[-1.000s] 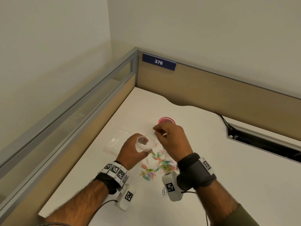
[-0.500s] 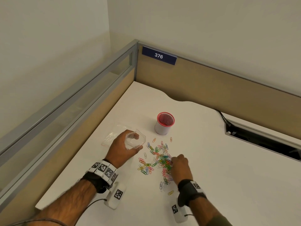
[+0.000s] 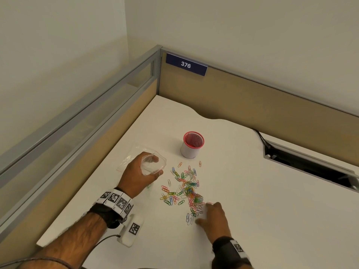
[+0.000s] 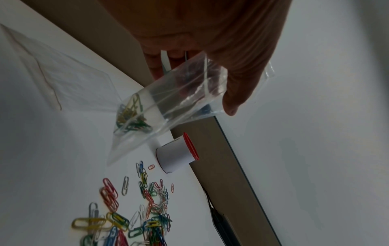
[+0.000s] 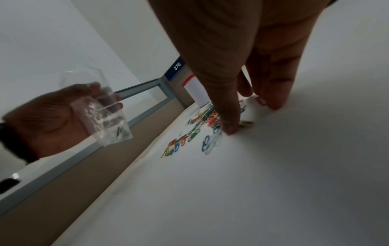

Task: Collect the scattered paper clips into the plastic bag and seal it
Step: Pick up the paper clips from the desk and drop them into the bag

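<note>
Fingers of the left hand curl round the mouth of the plastic bag, thumb on the other side, holding it open and raised off the worktop. Bag is clear, small, crinkled, with a zip strip near the top; a few green and yellow clips sit bunched at its lower end. Its bottom corner hangs just above the worktop, left of the pile.

Right hand is down at the near edge of the paper clips, fingers extended, tips touching the worktop among the clips. Thumb and fingers are spread a little; can't tell if any clip is pinched, wrist view is blurred there.

Clips: many, mixed colours (red, pink, green, blue, yellow, white), loose pile densest at the near right, thinning out toward the far side. A few strays lie apart, orange ones near the cup.

Cup is white with a red rim, upright, just beyond the pile. A second clear bag lies flat on the worktop behind the left hand. Blue sign reading 376 sits on the partition at the far corner.
</note>
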Motion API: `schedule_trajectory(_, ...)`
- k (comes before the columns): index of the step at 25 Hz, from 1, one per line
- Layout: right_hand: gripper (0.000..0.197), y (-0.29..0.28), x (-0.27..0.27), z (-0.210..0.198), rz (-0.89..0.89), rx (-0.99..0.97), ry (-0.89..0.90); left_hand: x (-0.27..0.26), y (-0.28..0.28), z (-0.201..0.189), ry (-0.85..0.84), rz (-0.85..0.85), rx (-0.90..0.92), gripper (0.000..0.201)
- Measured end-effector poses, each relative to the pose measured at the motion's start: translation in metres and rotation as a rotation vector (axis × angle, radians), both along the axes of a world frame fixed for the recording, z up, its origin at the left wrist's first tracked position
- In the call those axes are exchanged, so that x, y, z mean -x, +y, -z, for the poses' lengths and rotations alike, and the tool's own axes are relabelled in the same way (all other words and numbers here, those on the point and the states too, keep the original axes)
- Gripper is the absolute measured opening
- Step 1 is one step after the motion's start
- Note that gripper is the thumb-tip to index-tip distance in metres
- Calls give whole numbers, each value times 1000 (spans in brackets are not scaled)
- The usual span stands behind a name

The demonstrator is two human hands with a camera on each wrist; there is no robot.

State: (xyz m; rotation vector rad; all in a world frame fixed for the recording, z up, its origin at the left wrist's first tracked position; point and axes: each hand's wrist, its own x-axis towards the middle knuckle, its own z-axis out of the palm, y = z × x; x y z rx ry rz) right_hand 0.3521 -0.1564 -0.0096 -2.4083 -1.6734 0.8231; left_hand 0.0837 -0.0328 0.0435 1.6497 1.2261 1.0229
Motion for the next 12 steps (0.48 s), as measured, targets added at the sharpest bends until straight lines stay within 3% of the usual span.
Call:
schedule_trajectory(3,28,35,11,-7,40,-75,33,-3,0,-2,5,21,-2,45)
schedule_trajectory(6,33,58,8,-16,-8,-102,43,-3,-1,-4,9,21,-7,45)
schedule_trajectory(9,58,65,6,-16,-195,-47,-25,-4,1,-6,13,32,-2,42)
schedule_trajectory(12,41,72,16,-9,-379,-76,-127,-1,1,-3,12,-6,2,40)
